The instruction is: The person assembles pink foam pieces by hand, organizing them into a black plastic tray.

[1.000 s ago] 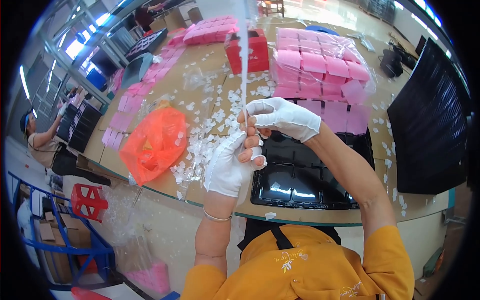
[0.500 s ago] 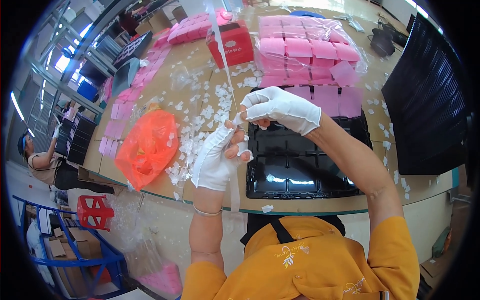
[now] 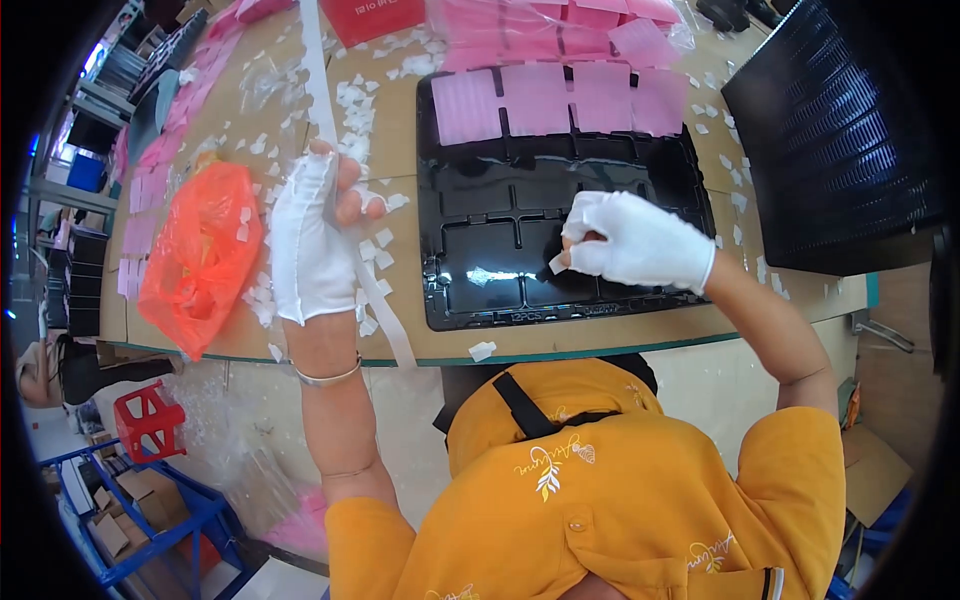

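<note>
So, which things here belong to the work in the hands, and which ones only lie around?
In use:
- left hand holding the white strip
- right hand pinching a small white piece
- black tray
- pink sheets

Lying about:
- orange bag
- white scraps
- red box
- black crate

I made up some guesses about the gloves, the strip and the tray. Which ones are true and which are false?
1. Both hands wear white gloves. True: left hand, right hand.
2. The left hand holds a long white strip. True.
3. The black tray is filled with pink pieces all over. False: pink pieces sit only along its far row; the nearer pockets are bare.
4. The orange bag lies inside the tray. False: it lies on the table, left of the tray.
5. The right hand pinches a small white piece. True.
</note>
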The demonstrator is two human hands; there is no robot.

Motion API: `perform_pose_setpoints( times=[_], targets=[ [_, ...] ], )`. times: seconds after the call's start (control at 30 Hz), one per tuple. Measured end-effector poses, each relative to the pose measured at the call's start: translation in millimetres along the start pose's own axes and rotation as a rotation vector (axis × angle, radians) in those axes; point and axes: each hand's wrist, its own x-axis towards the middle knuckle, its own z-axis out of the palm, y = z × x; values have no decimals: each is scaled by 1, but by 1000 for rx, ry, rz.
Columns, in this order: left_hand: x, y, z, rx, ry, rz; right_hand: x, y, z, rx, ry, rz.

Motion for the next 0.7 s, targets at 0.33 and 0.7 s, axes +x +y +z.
perform_pose_setpoints(
  times=[0.33, 0.7],
  targets=[
    [-3, 4, 12, 100, 82, 90, 7, -5, 30, -774, 133, -23],
    [-17, 3, 30, 52, 51, 36, 61, -53, -29, 100, 378, -293]
  ],
)
